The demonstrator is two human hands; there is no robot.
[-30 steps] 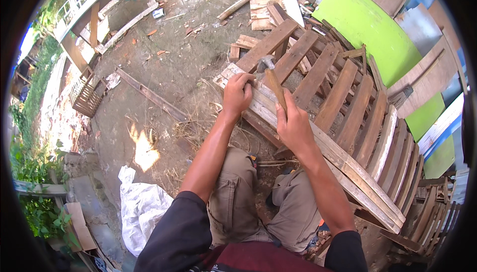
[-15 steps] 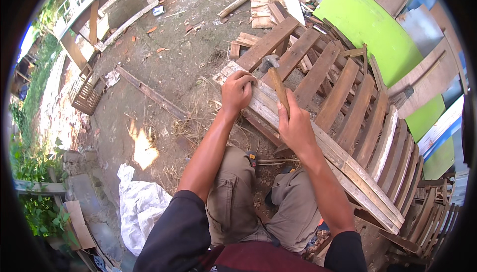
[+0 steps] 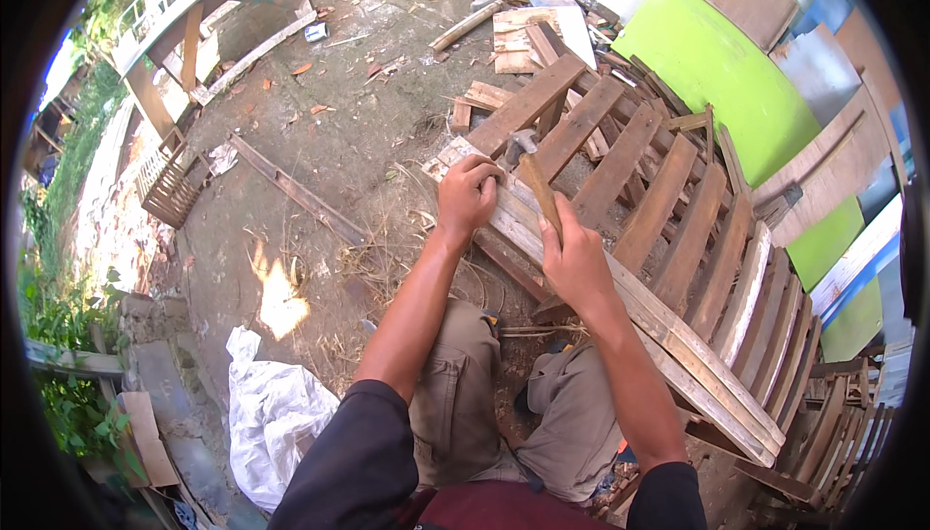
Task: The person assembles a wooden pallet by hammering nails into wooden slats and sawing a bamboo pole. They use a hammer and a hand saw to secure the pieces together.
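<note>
My right hand [image 3: 579,261] is closed round the wooden handle of a claw hammer [image 3: 539,187]. The hammer's metal head sits just right of my left hand, close over the slats. My left hand [image 3: 467,195] rests at the far end of a pale, worn wooden plank [image 3: 668,322], its fingers curled and pressed together. What those fingertips pinch, if anything, is too small to make out. The plank runs along the near side of a pallet-like frame of brown wooden slats [image 3: 656,202], slanting down to the right.
Scrap wood [image 3: 518,38] lies beyond the frame. Lime-green panels [image 3: 717,65] and other boards lean at the right. A long narrow strip [image 3: 295,186] lies on the dirt at left, near a slatted crate [image 3: 167,181]. A white sack [image 3: 276,419] is beside my left leg.
The hammer's head has dropped slightly and now sits nearer my left hand. Both hands keep their grip, and the whole view has shifted a little.
</note>
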